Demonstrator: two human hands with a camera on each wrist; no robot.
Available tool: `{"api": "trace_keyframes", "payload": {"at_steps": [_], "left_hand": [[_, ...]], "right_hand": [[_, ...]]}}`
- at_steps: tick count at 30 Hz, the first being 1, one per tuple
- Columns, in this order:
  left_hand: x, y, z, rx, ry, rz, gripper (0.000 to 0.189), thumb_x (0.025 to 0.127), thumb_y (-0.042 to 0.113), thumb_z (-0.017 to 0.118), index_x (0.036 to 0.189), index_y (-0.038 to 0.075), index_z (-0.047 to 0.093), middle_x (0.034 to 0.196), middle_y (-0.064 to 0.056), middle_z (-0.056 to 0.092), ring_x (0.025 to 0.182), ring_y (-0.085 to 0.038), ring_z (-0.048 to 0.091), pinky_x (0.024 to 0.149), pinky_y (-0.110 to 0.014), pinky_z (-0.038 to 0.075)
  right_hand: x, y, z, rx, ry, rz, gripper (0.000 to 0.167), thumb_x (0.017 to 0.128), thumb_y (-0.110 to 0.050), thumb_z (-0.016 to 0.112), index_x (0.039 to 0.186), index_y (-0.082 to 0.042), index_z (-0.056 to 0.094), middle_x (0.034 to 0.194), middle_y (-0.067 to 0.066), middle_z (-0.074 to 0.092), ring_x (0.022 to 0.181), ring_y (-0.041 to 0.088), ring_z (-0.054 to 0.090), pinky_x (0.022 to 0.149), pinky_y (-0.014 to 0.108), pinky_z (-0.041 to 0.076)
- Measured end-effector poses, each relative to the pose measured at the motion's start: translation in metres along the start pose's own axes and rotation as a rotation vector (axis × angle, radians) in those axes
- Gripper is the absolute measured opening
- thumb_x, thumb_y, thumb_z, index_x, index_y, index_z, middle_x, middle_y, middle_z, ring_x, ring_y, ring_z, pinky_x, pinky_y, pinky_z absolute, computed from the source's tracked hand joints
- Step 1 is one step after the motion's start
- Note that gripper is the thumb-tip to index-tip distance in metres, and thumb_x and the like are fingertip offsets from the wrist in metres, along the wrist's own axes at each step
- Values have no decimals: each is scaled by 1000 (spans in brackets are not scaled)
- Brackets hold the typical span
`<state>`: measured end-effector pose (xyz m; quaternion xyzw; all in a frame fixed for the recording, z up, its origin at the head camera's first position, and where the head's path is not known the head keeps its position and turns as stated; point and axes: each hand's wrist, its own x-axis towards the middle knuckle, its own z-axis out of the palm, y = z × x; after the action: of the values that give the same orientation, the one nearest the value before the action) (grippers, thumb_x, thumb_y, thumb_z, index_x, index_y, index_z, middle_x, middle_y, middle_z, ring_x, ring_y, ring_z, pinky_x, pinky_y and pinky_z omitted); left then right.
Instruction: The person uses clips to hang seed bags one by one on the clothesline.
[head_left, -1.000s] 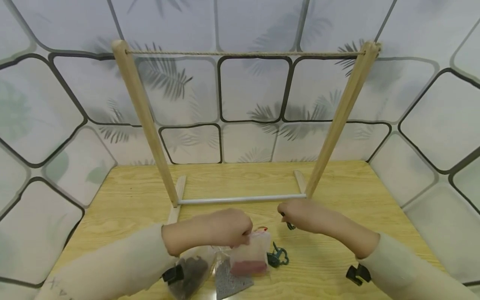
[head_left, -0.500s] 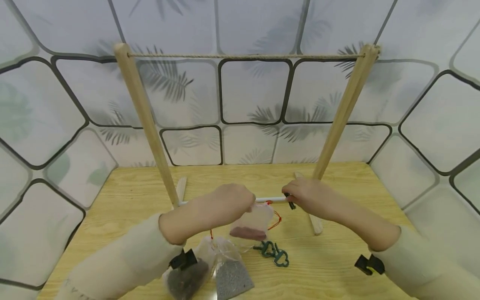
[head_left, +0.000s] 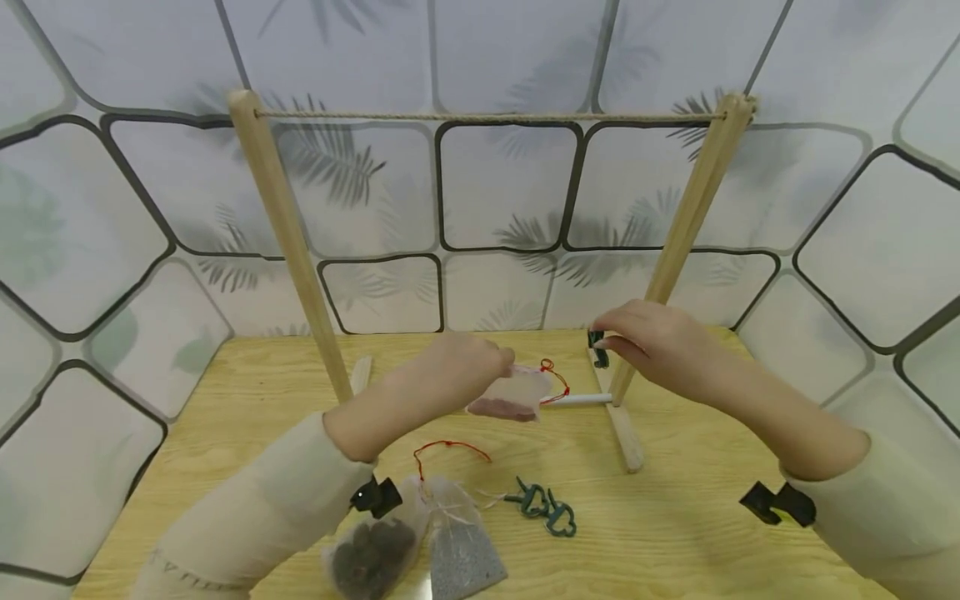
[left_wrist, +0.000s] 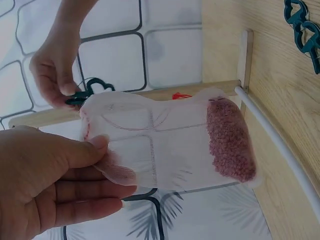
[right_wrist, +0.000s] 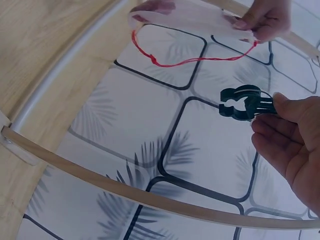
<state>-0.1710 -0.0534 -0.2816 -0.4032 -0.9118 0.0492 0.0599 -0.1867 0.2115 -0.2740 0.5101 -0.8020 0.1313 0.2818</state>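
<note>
My left hand pinches a white mesh drawstring bag by its top edge, thumb against fingers. Dark reddish grains fill the bag's bottom end, and a red cord loops from its mouth. In the head view the bag hangs above the table, in front of the white rod. To the right, my right hand pinches a dark green plastic clip by its handles, near the right wooden post. The clip's rounded jaws point away from the fingers and hold nothing.
A rope runs between the tops of the two posts. On the wooden table lie two more green clips, a mesh bag of dark lumps and a bag with grey contents. Patterned fabric walls surround the table.
Both hands have risen and moved away from the body, lifting the reddish bag off the table things and carrying the clip. The right hand has also shifted right. The other two bags stay put.
</note>
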Motion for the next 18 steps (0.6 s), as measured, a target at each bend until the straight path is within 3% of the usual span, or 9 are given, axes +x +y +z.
{"api": "trace_keyframes", "payload": {"at_steps": [6, 11, 15, 18], "left_hand": [[4, -1, 0, 13, 72, 31, 10, 86, 19, 66, 94, 14, 70, 87, 1, 71, 72, -11, 65, 54, -24, 51], [12, -4, -6, 43, 159, 29, 18, 91, 28, 60, 86, 13, 70, 69, 1, 67, 55, -8, 55, 45, -23, 45], [21, -7, -13, 33, 186, 24, 26, 95, 30, 55, 81, 11, 66, 63, 0, 61, 51, -8, 47, 45, -23, 42], [28, -9, -16, 7, 185, 11, 25, 95, 29, 55, 83, 10, 66, 66, -1, 63, 54, -9, 49, 48, -23, 43]], "right_hand": [[6, 0, -12, -30, 59, 9, 49, 101, -37, 38, 95, 1, 68, 85, 10, 69, 73, 21, 65, 57, 34, 52], [12, 2, -23, -30, 87, 24, 48, 100, -37, 41, 96, 0, 70, 84, 10, 70, 70, 20, 66, 55, 32, 50], [17, 4, -33, -36, 109, 25, 48, 100, -37, 41, 97, 1, 70, 85, 10, 71, 69, 19, 65, 55, 30, 48], [20, 6, -39, -35, 141, 12, 47, 99, -36, 43, 95, 2, 70, 84, 11, 71, 66, 19, 66, 56, 27, 48]]}}
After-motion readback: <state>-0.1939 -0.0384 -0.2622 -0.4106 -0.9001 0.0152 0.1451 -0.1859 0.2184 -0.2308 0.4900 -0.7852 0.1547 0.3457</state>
